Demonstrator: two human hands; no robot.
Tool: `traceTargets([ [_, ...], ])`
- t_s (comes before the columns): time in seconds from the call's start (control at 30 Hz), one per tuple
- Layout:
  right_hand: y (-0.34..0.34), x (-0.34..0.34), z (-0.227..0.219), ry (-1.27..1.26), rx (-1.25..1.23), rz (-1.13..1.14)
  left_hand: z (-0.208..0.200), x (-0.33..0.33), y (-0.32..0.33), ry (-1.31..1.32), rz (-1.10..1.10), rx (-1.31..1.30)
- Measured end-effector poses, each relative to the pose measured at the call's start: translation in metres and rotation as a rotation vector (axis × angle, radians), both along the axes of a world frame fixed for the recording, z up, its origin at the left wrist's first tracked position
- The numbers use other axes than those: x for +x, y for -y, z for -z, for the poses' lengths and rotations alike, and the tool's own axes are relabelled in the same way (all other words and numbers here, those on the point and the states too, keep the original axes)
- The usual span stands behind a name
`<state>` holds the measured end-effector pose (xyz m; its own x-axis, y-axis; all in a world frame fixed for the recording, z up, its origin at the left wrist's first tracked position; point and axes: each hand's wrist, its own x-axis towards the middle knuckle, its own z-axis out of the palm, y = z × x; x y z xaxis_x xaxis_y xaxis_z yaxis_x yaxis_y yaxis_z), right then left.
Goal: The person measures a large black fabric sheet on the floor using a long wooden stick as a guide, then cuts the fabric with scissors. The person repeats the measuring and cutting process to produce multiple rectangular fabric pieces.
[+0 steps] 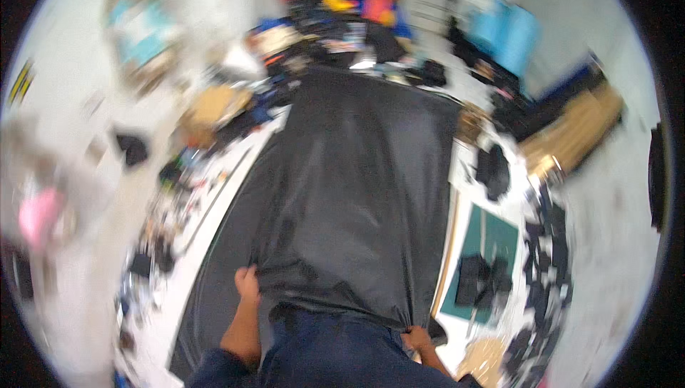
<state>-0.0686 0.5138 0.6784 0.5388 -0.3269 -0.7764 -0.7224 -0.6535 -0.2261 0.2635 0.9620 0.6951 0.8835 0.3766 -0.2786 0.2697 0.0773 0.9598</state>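
A large sheet of black fabric (342,174) with a slight sheen stretches over a white table, from its far end back to my body. Its near edge is gathered and pulled in creases. My left hand (247,283) is closed in a fist on the fabric at the left, raising a fold there. At the near right corner, my right hand (415,338) grips the same fabric, with tight wrinkles running away from the fingers. The picture is somewhat blurred.
Right of the fabric, a green cutting mat (479,259) bears dark pieces. Small items line the white table's left edge (214,206). Mixed colourful goods (349,3) are heaped at the far end. Brown and blue rolls (574,128) stand at right; dark scraps (546,259) litter the floor.
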Motion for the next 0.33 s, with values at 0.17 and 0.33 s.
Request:
traceTargets([
  [0.17, -0.013, 0.005, -0.02, 0.039, -0.023, -0.003, -0.047, -0.006, 0.018, -0.016, -0.045, 0.282],
  [0.33, -0.002, 0.018, -0.037, 0.319, -0.071, -0.202, 0.028, -0.041, -0.029, -0.052, -0.271, 0.295],
])
